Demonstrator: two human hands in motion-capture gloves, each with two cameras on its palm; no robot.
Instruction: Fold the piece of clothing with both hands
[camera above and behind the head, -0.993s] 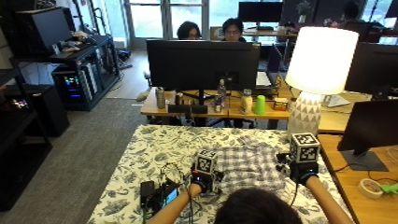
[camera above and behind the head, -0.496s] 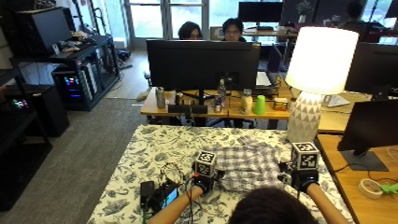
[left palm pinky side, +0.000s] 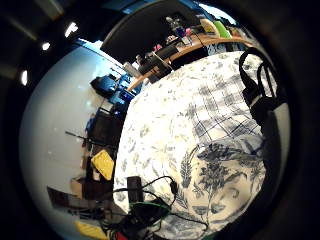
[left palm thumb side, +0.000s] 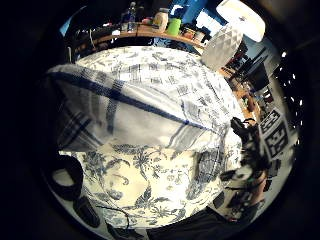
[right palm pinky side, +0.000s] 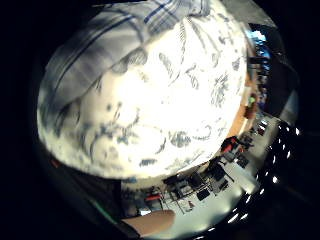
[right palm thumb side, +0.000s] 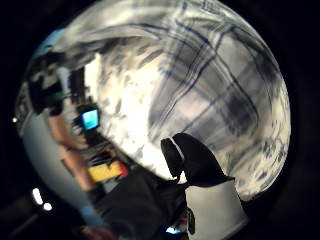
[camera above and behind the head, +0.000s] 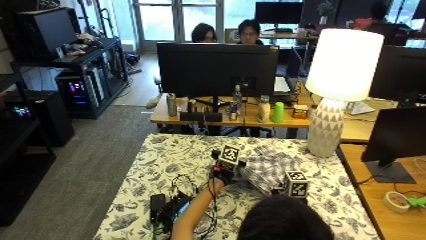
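Floral tablecloth (camera above and behind the head: 173, 165) under gripped plaid garment (camera above and behind the head: 269, 167)

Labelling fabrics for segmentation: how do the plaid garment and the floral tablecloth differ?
The plaid garment has straight blue checks; the floral tablecloth has leafy blue prints. The garment is bunched and lifted at one edge; the tablecloth lies flat. The garment covers a small patch; the tablecloth spans the table. Both are blue on white.

left hand (camera above and behind the head: 225, 172) moved right, nearer right hand (camera above and behind the head: 287, 189) | checked garment (camera above and behind the head: 266, 167) now narrower, bunched between them
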